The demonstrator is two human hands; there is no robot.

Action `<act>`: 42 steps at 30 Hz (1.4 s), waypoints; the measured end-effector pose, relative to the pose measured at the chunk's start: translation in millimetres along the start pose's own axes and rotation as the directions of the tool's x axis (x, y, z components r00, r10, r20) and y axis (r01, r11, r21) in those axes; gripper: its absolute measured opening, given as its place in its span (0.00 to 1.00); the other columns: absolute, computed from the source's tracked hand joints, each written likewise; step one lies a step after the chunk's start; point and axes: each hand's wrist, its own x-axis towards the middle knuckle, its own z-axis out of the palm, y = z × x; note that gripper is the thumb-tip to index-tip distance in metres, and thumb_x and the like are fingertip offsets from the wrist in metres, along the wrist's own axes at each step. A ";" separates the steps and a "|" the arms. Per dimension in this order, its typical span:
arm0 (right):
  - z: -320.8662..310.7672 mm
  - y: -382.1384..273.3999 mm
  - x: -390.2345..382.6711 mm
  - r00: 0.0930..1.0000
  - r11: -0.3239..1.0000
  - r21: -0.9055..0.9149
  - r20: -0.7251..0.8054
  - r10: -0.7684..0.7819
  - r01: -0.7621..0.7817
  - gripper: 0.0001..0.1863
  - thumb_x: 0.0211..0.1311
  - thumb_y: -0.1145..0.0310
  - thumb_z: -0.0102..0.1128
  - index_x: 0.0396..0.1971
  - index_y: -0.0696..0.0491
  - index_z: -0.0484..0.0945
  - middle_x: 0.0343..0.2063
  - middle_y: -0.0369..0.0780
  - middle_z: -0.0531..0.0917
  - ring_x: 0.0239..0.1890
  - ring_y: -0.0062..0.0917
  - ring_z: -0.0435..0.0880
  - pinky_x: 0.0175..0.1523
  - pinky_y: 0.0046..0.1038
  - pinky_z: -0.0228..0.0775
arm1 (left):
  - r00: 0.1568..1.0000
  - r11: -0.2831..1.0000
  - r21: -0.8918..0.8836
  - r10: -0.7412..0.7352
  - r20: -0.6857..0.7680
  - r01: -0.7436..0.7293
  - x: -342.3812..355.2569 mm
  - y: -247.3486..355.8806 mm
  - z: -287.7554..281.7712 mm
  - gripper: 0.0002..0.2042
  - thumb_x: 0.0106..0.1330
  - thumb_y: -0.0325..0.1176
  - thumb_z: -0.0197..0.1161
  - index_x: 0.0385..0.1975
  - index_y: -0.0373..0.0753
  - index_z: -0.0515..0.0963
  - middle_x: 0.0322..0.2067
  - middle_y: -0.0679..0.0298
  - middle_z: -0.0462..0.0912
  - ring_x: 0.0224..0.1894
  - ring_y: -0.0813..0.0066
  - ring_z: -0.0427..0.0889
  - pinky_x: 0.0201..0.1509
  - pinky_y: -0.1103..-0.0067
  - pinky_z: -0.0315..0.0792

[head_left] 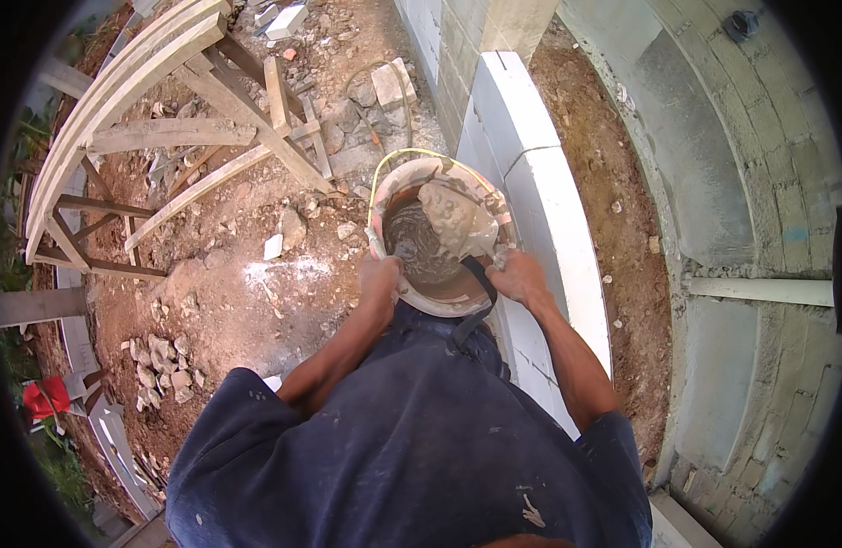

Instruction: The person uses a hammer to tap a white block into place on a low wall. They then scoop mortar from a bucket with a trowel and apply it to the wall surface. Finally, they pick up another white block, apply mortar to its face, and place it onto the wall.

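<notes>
Bucket (419, 170) is upright just in front of the wearer's torso, its thin yellow handle (428, 152) arched past the far rim. Inside I see watery grey mix (419, 254) and a thick lump of mortar (447, 217), toward the right. I'd judge the load heavy and sloshy, the lump soft and sticky, the smeared rim slippery; nothing fragile, though tilting would probably spill it. Best hold, in my view: opposite sides of the rim, fingers hooked under, since the handle looks thin for such weight. Left hand (381, 281) is clamped on the near-left rim. Right hand (520, 277) is curled at the right rim, beside a smooth grey patch that may be a trowel blade; whether it grips a tool or the rim, I can't tell. A black strap (481, 283) hangs across the near rim, liable to drag in the mix. Close by on the right, white block wall (556, 201); left, rubbly earth (225, 301), a stone pile (163, 370), then a curved timber frame (174, 134).
</notes>
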 end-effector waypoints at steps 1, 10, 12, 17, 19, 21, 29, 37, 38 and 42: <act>1.9 3.3 8.1 1.000 1.000 0.012 -0.009 0.005 -0.005 0.19 0.47 0.58 0.57 0.34 0.56 0.82 0.33 0.52 0.83 0.38 0.44 0.82 0.45 0.39 0.73 | 1.000 0.999 -0.032 -0.018 0.008 0.018 6.9 1.2 0.9 0.08 0.51 0.21 0.55 0.31 0.28 0.74 0.20 0.60 0.73 0.15 0.72 0.71 0.15 0.77 0.67; -1.7 -26.1 74.6 0.999 0.999 0.040 0.018 -0.029 0.028 0.25 0.60 0.48 0.46 0.31 0.59 0.79 0.29 0.52 0.82 0.36 0.46 0.81 0.44 0.42 0.71 | 0.975 0.940 -0.267 -0.221 -0.007 0.211 114.3 -14.5 3.0 0.04 0.47 0.20 0.54 0.23 0.33 0.70 0.15 0.64 0.67 0.11 0.73 0.66 0.12 0.77 0.63; 1.3 -37.0 93.0 0.999 0.997 0.071 0.035 -0.011 0.009 0.25 0.62 0.50 0.43 0.33 0.58 0.78 0.29 0.52 0.82 0.37 0.47 0.81 0.44 0.43 0.71 | 0.965 0.949 -0.198 -0.259 -0.050 0.244 118.0 7.9 0.4 0.05 0.47 0.21 0.53 0.25 0.33 0.71 0.16 0.63 0.69 0.12 0.72 0.67 0.11 0.77 0.65; 33.4 -49.3 155.2 0.996 0.972 0.234 0.076 -0.038 0.019 0.20 0.64 0.53 0.44 0.32 0.55 0.76 0.30 0.52 0.81 0.36 0.48 0.81 0.43 0.45 0.71 | 0.961 0.963 -0.053 -0.266 -0.078 0.263 199.8 -23.2 -7.0 0.08 0.48 0.22 0.53 0.31 0.33 0.73 0.18 0.64 0.73 0.14 0.75 0.71 0.12 0.80 0.65; 55.7 -61.5 192.5 0.995 0.975 0.220 0.099 -0.034 0.012 0.20 0.64 0.53 0.46 0.32 0.56 0.76 0.29 0.52 0.81 0.35 0.47 0.81 0.43 0.45 0.71 | 0.946 0.954 -0.026 -0.300 -0.119 0.299 213.2 -3.7 -11.9 0.13 0.50 0.22 0.53 0.38 0.34 0.73 0.24 0.65 0.75 0.20 0.77 0.73 0.18 0.81 0.67; 96.0 -61.4 227.6 0.993 0.948 0.301 0.032 -0.116 0.101 0.21 0.65 0.53 0.46 0.31 0.58 0.76 0.28 0.52 0.81 0.34 0.48 0.81 0.42 0.45 0.71 | 0.950 0.964 -0.060 -0.267 -0.163 0.260 246.4 -14.2 -20.7 0.14 0.51 0.23 0.54 0.40 0.35 0.73 0.26 0.65 0.75 0.20 0.79 0.72 0.19 0.82 0.66; 143.8 -86.8 306.8 0.954 0.933 0.321 0.192 -0.232 0.162 0.19 0.65 0.56 0.47 0.32 0.59 0.76 0.25 0.50 0.81 0.29 0.44 0.83 0.37 0.45 0.72 | 0.896 0.976 -0.145 -0.208 -0.392 0.163 335.2 -38.3 -42.4 0.12 0.52 0.25 0.55 0.39 0.37 0.72 0.23 0.67 0.73 0.15 0.82 0.69 0.13 0.83 0.61; 124.3 -86.2 279.0 0.954 0.933 0.339 0.224 -0.201 0.117 0.20 0.62 0.53 0.50 0.31 0.58 0.76 0.26 0.51 0.81 0.31 0.46 0.82 0.37 0.46 0.71 | 0.931 0.988 -0.124 -0.126 -0.342 0.088 301.6 11.4 -35.8 0.12 0.51 0.23 0.53 0.37 0.36 0.72 0.20 0.67 0.73 0.13 0.83 0.68 0.12 0.84 0.61; 121.2 -84.3 271.5 0.950 0.934 0.338 0.236 -0.206 0.118 0.21 0.62 0.52 0.50 0.31 0.58 0.76 0.26 0.51 0.81 0.31 0.47 0.82 0.38 0.46 0.71 | 0.943 0.988 -0.009 -0.152 -0.295 0.156 296.4 13.9 -41.1 0.13 0.50 0.23 0.53 0.38 0.35 0.72 0.20 0.66 0.73 0.13 0.82 0.69 0.13 0.83 0.62; 77.7 -70.7 240.0 0.954 0.938 0.308 0.200 -0.225 0.157 0.23 0.60 0.48 0.52 0.25 0.55 0.77 0.24 0.49 0.80 0.32 0.46 0.81 0.39 0.44 0.71 | 0.971 0.992 0.048 -0.103 -0.218 0.116 261.0 37.6 -30.7 0.09 0.55 0.29 0.53 0.35 0.35 0.74 0.21 0.67 0.73 0.14 0.81 0.69 0.16 0.81 0.66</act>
